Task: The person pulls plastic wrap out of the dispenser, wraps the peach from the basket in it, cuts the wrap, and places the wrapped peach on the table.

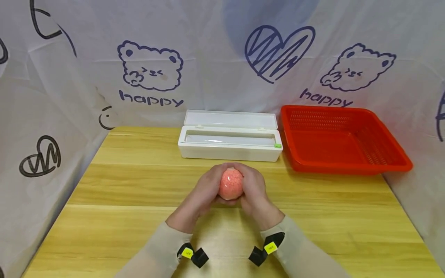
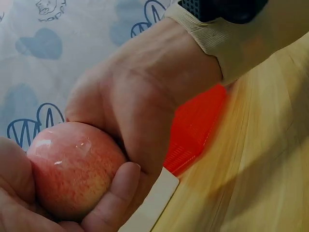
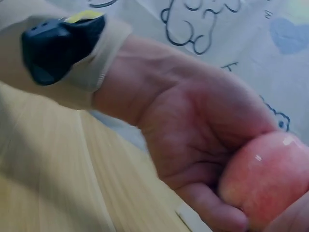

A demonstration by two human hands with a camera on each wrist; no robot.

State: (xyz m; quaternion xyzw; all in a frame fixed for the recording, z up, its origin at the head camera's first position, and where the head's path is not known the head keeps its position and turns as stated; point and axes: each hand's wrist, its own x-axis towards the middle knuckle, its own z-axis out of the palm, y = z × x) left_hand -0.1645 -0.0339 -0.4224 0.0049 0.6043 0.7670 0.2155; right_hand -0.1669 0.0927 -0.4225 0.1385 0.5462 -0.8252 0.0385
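A round pink-red fruit (image 1: pixel 231 184) with yellowish speckles is held between both hands over the middle of the table. Sharp glints on its skin look like clear film stretched over it. My left hand (image 1: pixel 208 184) curls round its left side, and my right hand (image 1: pixel 255 187) cups it from the right. In the left wrist view, fingers wrap beneath the fruit (image 2: pixel 75 169), while its upper face stays uncovered. The right wrist view shows the fruit (image 3: pixel 268 179) nestled against the left palm. Its underside is hidden by the fingers.
Behind the hands stands a long white cling film dispenser (image 1: pixel 231 151), its lid (image 1: pixel 231 119) raised and a green slider (image 1: pixel 277 145) at the right end. To the right is a red plastic basket (image 1: pixel 333 168). A printed cloth (image 1: pixel 215 46) hangs behind the wooden table (image 1: pixel 121 193).
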